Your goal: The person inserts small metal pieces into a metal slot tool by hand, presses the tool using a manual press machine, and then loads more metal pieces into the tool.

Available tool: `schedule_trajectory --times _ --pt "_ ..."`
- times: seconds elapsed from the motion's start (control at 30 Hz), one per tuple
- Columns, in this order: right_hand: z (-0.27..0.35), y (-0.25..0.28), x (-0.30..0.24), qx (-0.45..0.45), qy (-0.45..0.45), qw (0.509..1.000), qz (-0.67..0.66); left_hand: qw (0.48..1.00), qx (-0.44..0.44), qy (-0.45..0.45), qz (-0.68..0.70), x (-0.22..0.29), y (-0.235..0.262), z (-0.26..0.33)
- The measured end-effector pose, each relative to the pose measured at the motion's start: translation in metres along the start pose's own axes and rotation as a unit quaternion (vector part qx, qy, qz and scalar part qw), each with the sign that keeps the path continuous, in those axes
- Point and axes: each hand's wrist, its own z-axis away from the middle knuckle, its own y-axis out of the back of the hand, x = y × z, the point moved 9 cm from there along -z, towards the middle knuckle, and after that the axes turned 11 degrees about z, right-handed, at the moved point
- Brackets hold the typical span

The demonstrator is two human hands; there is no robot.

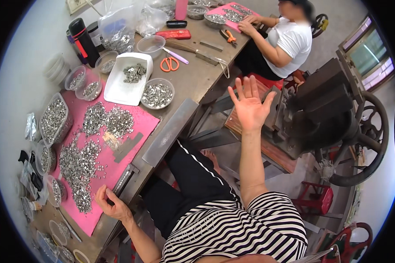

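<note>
My right hand (253,108) is raised off to the right of the table, palm showing and fingers spread, with nothing in it. At the table's near edge, my left hand (113,205) has its fingers curled; whatever lies inside them, if anything, is hidden. It is beside a heap of small silvery metal pieces (80,164) on a pink mat (142,118). Two smaller heaps of such pieces (120,121) lie farther up the mat, near a flat grey metal strip (128,147) and some thin pale sticks (111,141). A dark metal bar (126,179) lies along the edge by my left hand.
A white tray (114,90), a round tub of metal pieces (157,94) and orange-handled scissors (169,64) stand farther back. Several filled tubs line the wall. A heavy machine with a handwheel (377,144) is at right. A co-worker (281,39) sits at the far end.
</note>
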Motion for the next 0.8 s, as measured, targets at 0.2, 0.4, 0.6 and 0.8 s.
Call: schedule_trajectory --times 0.2,0.4,0.6,0.8 --pt "0.000 0.015 -0.007 -0.012 0.008 1.000 -0.020 0.999 0.023 0.023 0.014 -0.001 0.002 -0.003" --pt "0.002 0.011 -0.016 0.131 0.060 0.986 0.089 0.999 0.031 0.009 -0.008 0.005 0.004 -0.004" --pt "-0.005 -0.003 -0.033 0.110 0.089 0.977 0.162 0.999 0.040 0.005 -0.035 0.008 0.007 -0.005" --pt "-0.006 -0.060 -0.045 -0.112 0.073 0.988 -0.078 0.998 0.045 0.012 -0.039 0.004 0.008 -0.006"
